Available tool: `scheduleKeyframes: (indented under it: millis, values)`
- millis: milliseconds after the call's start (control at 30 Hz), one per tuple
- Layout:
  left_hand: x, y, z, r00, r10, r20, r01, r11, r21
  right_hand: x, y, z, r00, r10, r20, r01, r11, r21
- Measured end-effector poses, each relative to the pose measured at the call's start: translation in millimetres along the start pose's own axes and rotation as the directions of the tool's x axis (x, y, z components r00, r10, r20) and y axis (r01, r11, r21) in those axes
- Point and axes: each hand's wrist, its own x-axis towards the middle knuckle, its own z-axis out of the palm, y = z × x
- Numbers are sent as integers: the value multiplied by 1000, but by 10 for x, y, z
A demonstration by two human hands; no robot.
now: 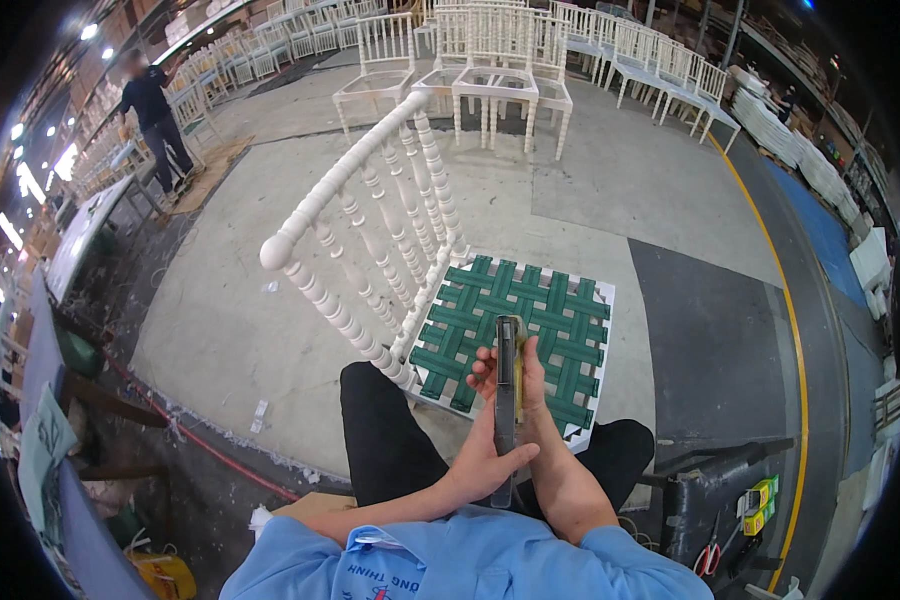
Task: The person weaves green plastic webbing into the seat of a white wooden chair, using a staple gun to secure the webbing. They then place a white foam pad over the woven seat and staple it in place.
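A white chair frame with turned spindles (pixel 342 190) stands before me, its back to the left. Its seat is woven from green webbing strips (pixel 560 300). Above the webbing I hold a long, dark tool that looks like a staple gun (pixel 506 400), its narrow length running away from me and a yellowish part along its right side. My right hand (pixel 534 385) is closed around its middle, thumb on the right and fingertips showing on the left. Lower down, my left hand (pixel 484 462) is closed on the near part, its thumb across it. The underside of the tool is hidden.
Several white chair frames (pixel 495 80) stand farther off. On a black padded surface (pixel 692 510) at my right lie red-handled scissors (pixel 708 558) and green-and-yellow boxes (pixel 760 505). A yellow bag (pixel 162 575) sits at lower left. One person (pixel 152 110) stands far left.
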Motion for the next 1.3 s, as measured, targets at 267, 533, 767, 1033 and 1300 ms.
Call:
scheduleKeyframes:
  millis: [267, 533, 767, 1033, 1300]
  values:
    - [94, -116, -12, 981, -1, -194, 25, 992, 123, -108, -75, -11, 994, -35, -102, 13, 978, -207]
    - [479, -289, -157, 952, -126, -279, 126, 992, -16, -435, -163, -268, 995, 31, -91, -61, 935, -348]
    - [792, -470, -158, 959, -277, 54, 282, 926, -252, -637, -307, -443, 974, -119, -191, 76, 973, -219]
    - [1520, -830, -369, 950, -150, 274, 80, 965, 251, -649, -1294, -178, 929, -185, -322, -19, 842, -538]
    - [2496, -1762, -299, 972, 140, 188, -232, 486, 843, 770, -2131, -209, 743, -463, -484, -282, 440, -853]
